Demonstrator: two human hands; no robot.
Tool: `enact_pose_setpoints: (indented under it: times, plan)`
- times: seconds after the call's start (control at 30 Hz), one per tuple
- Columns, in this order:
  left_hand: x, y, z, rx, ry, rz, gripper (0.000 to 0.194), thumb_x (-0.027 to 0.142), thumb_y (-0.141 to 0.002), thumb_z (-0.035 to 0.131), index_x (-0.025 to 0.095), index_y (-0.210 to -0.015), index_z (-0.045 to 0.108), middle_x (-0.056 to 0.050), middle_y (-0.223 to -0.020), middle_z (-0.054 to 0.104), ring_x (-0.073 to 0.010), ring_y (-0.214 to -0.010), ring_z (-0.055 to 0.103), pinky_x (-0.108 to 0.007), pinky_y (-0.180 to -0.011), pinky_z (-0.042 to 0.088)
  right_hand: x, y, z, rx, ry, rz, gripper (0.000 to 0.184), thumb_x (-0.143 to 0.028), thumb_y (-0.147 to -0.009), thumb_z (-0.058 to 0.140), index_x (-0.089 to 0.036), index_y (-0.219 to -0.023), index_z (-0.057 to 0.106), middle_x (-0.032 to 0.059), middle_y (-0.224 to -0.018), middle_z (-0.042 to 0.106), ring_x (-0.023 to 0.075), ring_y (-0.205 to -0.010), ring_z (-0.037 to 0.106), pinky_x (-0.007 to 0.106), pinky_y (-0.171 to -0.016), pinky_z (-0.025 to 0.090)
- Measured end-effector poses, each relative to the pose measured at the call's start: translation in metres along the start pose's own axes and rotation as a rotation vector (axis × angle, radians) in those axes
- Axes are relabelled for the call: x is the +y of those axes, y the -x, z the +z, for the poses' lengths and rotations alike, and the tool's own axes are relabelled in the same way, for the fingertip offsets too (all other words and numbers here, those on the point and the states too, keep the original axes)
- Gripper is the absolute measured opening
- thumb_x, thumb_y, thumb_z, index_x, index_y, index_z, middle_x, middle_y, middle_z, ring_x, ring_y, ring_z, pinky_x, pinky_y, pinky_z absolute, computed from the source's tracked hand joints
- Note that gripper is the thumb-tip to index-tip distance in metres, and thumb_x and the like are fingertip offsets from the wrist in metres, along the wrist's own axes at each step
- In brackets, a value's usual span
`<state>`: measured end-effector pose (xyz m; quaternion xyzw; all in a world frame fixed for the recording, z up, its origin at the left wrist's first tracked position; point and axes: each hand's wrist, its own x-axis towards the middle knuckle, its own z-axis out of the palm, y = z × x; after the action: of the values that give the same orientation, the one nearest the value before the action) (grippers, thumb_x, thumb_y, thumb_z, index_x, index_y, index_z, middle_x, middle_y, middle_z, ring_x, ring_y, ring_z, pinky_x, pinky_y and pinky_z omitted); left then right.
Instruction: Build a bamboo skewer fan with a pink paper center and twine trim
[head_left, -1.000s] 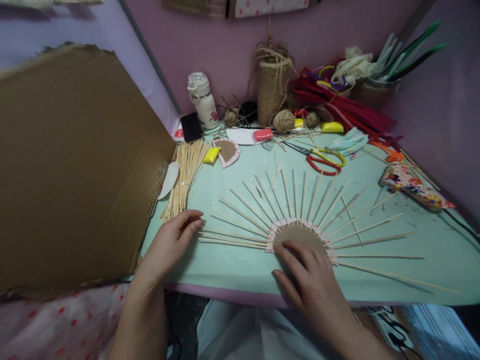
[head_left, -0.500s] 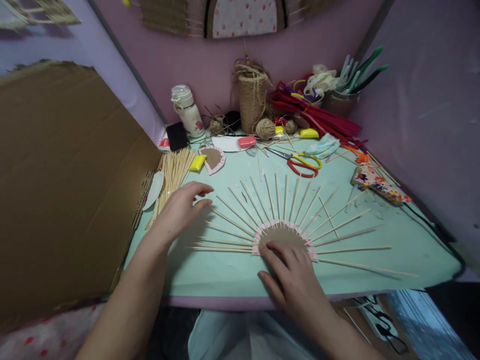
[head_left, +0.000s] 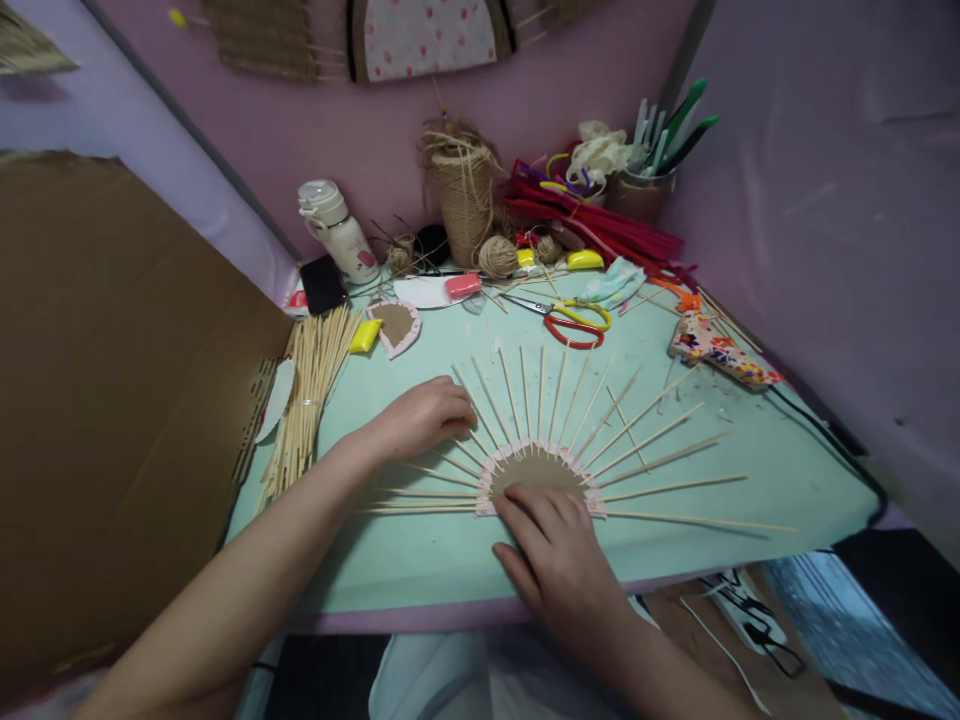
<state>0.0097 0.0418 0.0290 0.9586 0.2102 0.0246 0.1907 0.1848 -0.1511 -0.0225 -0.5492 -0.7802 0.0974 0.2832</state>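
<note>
Many fanned sticks (head_left: 541, 390), left hand (head_left: 427, 415) apparently touching one.

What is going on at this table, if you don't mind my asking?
A person's right hand rests on a half-round cardboard piece with a pink-patterned edge, from which thin sticks fan out. The left hand is at the sticks on the left side; whether it grips one is unclear. A bundle of similar sticks lies farther left, and scissors lie beyond the fan.

One spoked half-disc (head_left: 534, 469), one bottle (head_left: 349, 247)
</note>
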Motion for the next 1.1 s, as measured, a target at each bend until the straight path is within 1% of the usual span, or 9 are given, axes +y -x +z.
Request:
enact_pose_setpoints:
  times: [0.17,0.33,0.5,0.67,0.83,0.97,1.1]
  plan:
    - [0.001,-0.006,0.002,0.026,-0.029,0.006,0.027,0.021,-0.093,0.049,0.019,-0.079,0.072,-0.006,-0.083,0.069,-0.0177,-0.08,0.055,-0.03,-0.075,0.042,0.001,0.0,0.001,0.019,-0.037,-0.003,0.028,-0.025,-0.092,0.056,-0.015,-0.117,0.062,0.0103,-0.113,0.066,0.0239,-0.102,0.054,0.041,-0.089,0.039]
    - [0.003,-0.009,0.002,0.031,-0.099,0.026,0.032,0.022,-0.096,0.043,0.018,-0.083,0.072,-0.007,-0.085,0.069,-0.0181,-0.081,0.053,-0.03,-0.074,0.041,0.003,0.0,0.001,0.018,-0.087,-0.003,0.026,-0.023,-0.093,0.053,-0.015,-0.116,0.061,0.0098,-0.114,0.066,0.0229,-0.102,0.055,0.039,-0.087,0.037]
    - [0.002,-0.011,0.004,0.037,-0.128,0.039,0.033,0.024,-0.096,0.042,0.018,-0.085,0.072,-0.008,-0.086,0.07,-0.0184,-0.08,0.053,-0.031,-0.074,0.041,0.004,-0.002,-0.001,0.013,-0.085,-0.009,0.024,-0.022,-0.093,0.053,-0.016,-0.114,0.062,0.0093,-0.111,0.067,0.0216,-0.1,0.056,0.038,-0.086,0.038]
    - [0.002,-0.012,0.007,0.061,-0.142,0.044,0.031,0.02,-0.095,0.043,0.018,-0.082,0.071,-0.007,-0.084,0.069,-0.0187,-0.08,0.052,-0.03,-0.074,0.04,0.004,-0.001,-0.001,0.009,-0.052,-0.021,0.025,-0.023,-0.092,0.054,-0.016,-0.114,0.063,0.0089,-0.11,0.067,0.0211,-0.1,0.057,0.038,-0.086,0.038]
    - [0.003,-0.014,0.007,0.07,-0.148,0.028,0.029,0.02,-0.094,0.045,0.018,-0.081,0.071,-0.007,-0.084,0.069,-0.0187,-0.082,0.054,-0.03,-0.075,0.04,0.005,0.0,0.0,0.011,-0.046,-0.018,0.026,-0.024,-0.093,0.053,-0.016,-0.116,0.062,0.0095,-0.112,0.067,0.0214,-0.101,0.057,0.038,-0.086,0.039]
    - [0.002,-0.011,0.011,0.066,-0.142,0.018,0.03,0.021,-0.095,0.045,0.018,-0.082,0.071,-0.007,-0.087,0.069,-0.0183,-0.082,0.057,-0.03,-0.076,0.043,0.004,0.0,0.0,0.012,-0.065,-0.005,0.025,-0.023,-0.093,0.053,-0.016,-0.115,0.062,0.0094,-0.112,0.067,0.0216,-0.101,0.056,0.039,-0.087,0.039]
    - [0.004,-0.002,0.016,0.115,-0.13,-0.044,0.029,0.021,-0.095,0.043,0.019,-0.091,0.071,-0.007,-0.095,0.069,-0.0183,-0.087,0.061,-0.032,-0.081,0.045,0.003,-0.001,0.001,0.015,-0.05,0.006,0.025,-0.023,-0.093,0.054,-0.017,-0.115,0.062,0.0093,-0.112,0.067,0.0212,-0.101,0.056,0.038,-0.087,0.04]
